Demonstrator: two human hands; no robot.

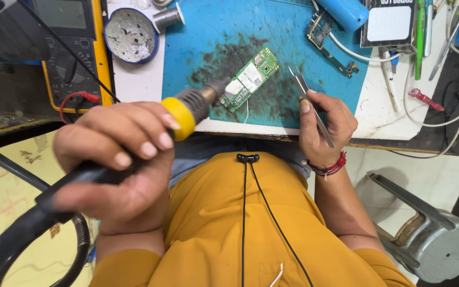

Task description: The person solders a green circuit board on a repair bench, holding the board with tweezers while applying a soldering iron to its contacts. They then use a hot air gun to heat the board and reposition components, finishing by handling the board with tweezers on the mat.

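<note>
My left hand (115, 159) grips the black handle of a hot-air tool (195, 103) with a yellow collar; its grey nozzle points at a green circuit board (249, 79) lying on a stained blue work mat (213, 32). My right hand (325, 127) holds metal tweezers (306, 93), tips up and just right of the board, not touching it. The tool's thick black hose runs down to the lower left.
A yellow multimeter (73, 50) with a red lead lies at the left. A round tin (131, 34) and solder spool (168, 16) stand behind. A second circuit board (328, 42), cables and pens crowd the right. A grey stool (431, 239) stands at the lower right.
</note>
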